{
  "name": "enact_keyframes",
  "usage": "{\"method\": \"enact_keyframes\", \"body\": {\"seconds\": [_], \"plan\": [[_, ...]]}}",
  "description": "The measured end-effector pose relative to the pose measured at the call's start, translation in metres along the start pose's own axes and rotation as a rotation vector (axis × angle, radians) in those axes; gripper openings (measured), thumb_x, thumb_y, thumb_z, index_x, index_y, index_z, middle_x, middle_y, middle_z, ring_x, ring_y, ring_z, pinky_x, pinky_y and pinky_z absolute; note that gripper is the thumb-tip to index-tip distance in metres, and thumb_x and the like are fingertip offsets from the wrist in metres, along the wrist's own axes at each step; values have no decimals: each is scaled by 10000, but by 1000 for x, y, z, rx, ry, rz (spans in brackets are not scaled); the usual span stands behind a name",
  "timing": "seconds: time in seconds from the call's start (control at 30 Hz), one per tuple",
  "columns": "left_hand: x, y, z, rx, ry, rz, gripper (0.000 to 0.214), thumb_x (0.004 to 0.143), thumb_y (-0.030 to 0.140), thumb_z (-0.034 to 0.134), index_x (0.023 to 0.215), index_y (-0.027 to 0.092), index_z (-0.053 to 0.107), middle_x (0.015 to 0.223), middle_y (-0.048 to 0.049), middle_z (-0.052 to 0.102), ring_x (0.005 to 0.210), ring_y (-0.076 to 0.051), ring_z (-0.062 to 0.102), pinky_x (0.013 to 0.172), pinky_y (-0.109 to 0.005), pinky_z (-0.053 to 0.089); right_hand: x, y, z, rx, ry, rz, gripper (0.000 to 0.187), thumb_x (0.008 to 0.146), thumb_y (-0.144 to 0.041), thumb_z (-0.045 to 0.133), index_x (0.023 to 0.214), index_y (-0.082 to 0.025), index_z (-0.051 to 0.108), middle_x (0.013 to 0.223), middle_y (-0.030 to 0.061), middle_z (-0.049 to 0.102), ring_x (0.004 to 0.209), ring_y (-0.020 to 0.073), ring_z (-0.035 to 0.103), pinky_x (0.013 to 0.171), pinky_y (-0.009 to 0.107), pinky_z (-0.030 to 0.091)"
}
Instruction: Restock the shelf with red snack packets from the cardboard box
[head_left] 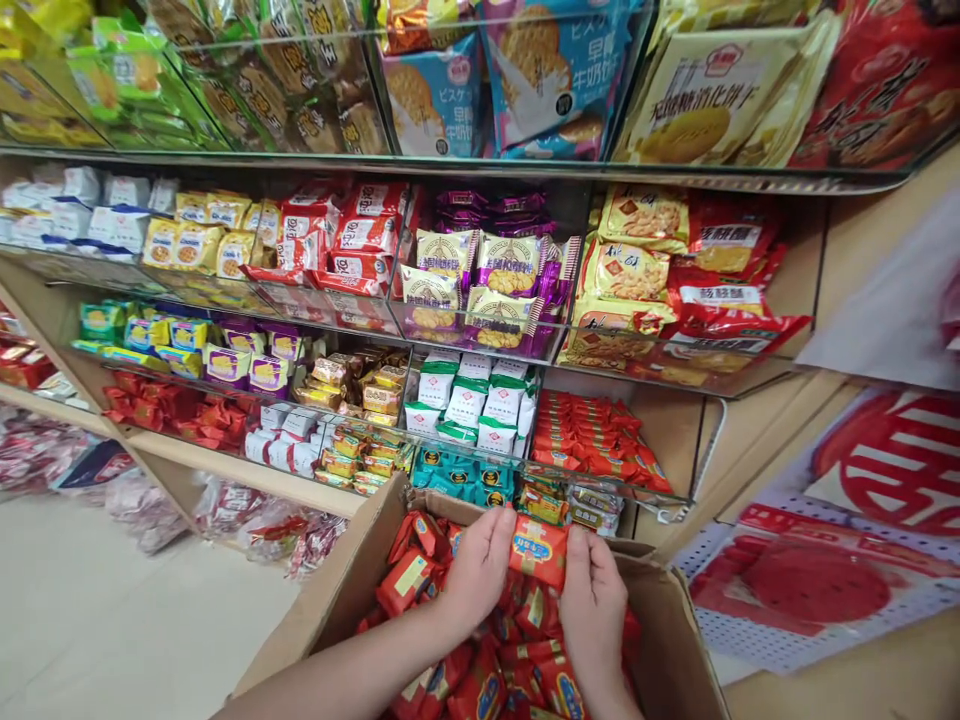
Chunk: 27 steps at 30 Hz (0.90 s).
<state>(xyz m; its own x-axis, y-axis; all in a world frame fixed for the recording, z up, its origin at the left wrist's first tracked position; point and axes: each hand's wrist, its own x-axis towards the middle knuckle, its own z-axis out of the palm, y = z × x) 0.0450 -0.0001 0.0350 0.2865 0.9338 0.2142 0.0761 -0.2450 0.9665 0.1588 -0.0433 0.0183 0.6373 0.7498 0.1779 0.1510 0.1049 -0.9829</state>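
Observation:
A small red wrapped snack packet (538,552) with a blue and gold label is stretched between my two hands. My left hand (481,562) pinches its left end, and my right hand (594,598) grips the right end. Both hands are over an open cardboard box (679,640) filled with loose packets of the same red kind (409,582). Beyond the box, on a low shelf, stand neat rows of red packets (592,435) in a clear-fronted compartment.
Above are glass-edged shelves (480,160) with clear dividers and many wrapped biscuits. Green-and-white packets (474,402) sit left of the red rows. Bagged goods (247,520) lie near the floor (135,620) at left. Red decorations (810,580) hang on a perforated panel at right.

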Motion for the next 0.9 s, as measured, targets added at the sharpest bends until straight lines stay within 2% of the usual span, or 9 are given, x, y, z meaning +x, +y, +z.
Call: {"method": "enact_keyframes", "body": {"seconds": [0.1,0.17,0.33,0.47,0.57,0.63,0.73,0.8,0.9], "plan": [[6,1,-11,87,-96,35,376,843,457,373,612,168,436,592,37,382,582,-96,349,558,-214,310,0,0,-4,99,-146,-25,377,735,-475,538,965,-180,583,887,57,640,807,184,585,707,283,467],[7,4,-16,83,-157,32,374,823,457,418,605,157,468,573,39,384,574,-92,350,550,-211,309,-1,-1,-5,130,-247,-44,371,689,-427,611,969,-182,605,937,66,643,870,196,586,765,302,466],[-5,14,-7,-238,-202,-161,375,728,480,555,940,176,492,755,8,499,638,-97,450,550,-200,381,-6,0,-5,205,-75,114,312,684,-458,609,801,-169,598,780,44,656,725,179,604,671,293,490],[-15,19,-3,-239,-415,-278,387,761,445,513,1052,195,464,963,-56,537,723,-137,523,531,-227,439,-2,-3,-14,164,-208,126,308,683,-446,616,819,-171,584,842,60,658,746,184,612,659,285,496],[-12,24,-12,91,-476,-71,279,796,360,470,1015,202,539,931,-44,587,743,-150,545,645,-269,461,6,-17,-27,34,-366,-18,428,678,-368,637,1067,-208,552,991,70,634,879,201,599,735,302,494],[-8,30,-20,299,-490,114,233,782,302,499,978,215,588,937,-38,614,829,-166,553,755,-274,442,11,-28,-35,-83,-517,-140,376,700,-334,613,1063,-238,586,1021,66,628,941,211,579,805,325,475],[3,36,-42,472,-454,233,260,802,292,480,1038,240,576,973,-33,625,844,-159,569,770,-260,444,23,-41,-46,-218,-601,-254,204,727,-338,580,885,-241,665,985,67,640,939,224,572,840,344,455],[14,34,-65,627,-352,303,262,830,290,437,1054,244,566,1007,-36,614,915,-166,556,835,-286,426,38,-46,-51,-185,-472,-228,234,722,-359,588,906,-227,647,951,69,648,894,218,584,796,336,473],[32,14,-106,929,-54,359,274,827,302,429,1051,220,563,1136,-76,543,1085,-229,465,952,-390,338,74,-50,-54,-13,-196,-138,301,677,-398,633,895,-192,615,853,56,659,787,183,602,708,295,490]]}}
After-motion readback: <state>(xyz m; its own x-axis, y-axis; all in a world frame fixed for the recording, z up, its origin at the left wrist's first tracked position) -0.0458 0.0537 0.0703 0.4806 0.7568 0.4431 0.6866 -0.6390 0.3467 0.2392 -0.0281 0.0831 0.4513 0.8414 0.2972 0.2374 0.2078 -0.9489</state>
